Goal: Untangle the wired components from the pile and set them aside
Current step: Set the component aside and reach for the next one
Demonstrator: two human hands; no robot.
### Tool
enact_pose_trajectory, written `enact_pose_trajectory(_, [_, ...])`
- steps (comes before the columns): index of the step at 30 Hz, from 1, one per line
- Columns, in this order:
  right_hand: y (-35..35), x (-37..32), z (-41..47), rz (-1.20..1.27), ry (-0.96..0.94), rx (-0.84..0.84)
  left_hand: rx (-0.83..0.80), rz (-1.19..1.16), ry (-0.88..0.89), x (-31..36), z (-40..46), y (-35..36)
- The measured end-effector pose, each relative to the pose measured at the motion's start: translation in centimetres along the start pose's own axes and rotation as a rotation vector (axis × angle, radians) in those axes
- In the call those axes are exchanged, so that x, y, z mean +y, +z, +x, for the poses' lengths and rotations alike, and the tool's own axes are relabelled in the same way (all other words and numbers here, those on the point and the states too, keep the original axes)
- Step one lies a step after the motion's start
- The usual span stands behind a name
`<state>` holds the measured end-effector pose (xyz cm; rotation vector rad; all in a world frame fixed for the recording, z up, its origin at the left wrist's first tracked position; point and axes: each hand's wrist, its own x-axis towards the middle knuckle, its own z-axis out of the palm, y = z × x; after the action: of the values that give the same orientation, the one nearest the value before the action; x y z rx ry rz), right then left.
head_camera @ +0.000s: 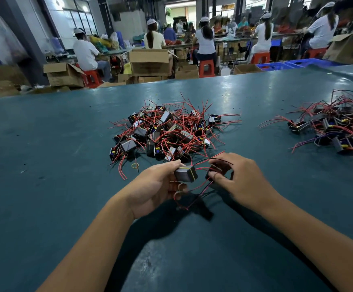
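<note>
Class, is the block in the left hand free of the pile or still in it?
Free: the left hand holds the block apart from the pile.

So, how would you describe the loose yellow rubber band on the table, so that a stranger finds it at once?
Start at the big central pile of wired components on the green table. Go to its near edge, just beyond the left hand. There a small yellow rubber band lies flat on the bare surface, a thin empty ring, unlike the straight red wires beside it.
</note>
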<state>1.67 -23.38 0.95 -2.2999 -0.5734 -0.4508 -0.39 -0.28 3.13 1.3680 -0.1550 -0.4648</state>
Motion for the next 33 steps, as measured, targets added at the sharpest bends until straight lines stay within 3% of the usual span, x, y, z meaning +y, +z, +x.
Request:
enact_pose_trajectory(12, [-1.5,2.4,1.1,0.241,0.353,0.249,0.093,-0.100,0.082,1.4,-0.5,-1.6])
enact_pose_trajectory(18, [-2.0,2.4,1.6,0.651,0.520,0.292,0.150,-0.164,0.154,1.7,-0.6,-2.6])
enact_pose_trajectory(22, [-2.2,2.2,1.7,0.734,0.604,0.172,0.184,-0.235,0.263,1.5,-0.3,-2.5])
enact_pose_trajectory(26, [-2.0,2.1,1.4,0.662,0.627,0.044,0.212,-0.229,0.408,1.4,-0.3,-3.0])
enact_pose_trajectory(28, [-2.0,2.2,1.2,0.575,0.622,-0.028,0.304,-0.071,0.500,1.4,-0.3,-3.2])
enact_pose_trajectory(30, [-1.8,2.4,1.1,0.415,0.569,-0.063,0.387,0.331,0.602,1.2,-0.3,-3.3])
enact_pose_trajectory(33, [-1.5,2.7,1.0,0.098,0.443,-0.030,0.342,0.779,0.621,0.6,-0.2,-2.8])
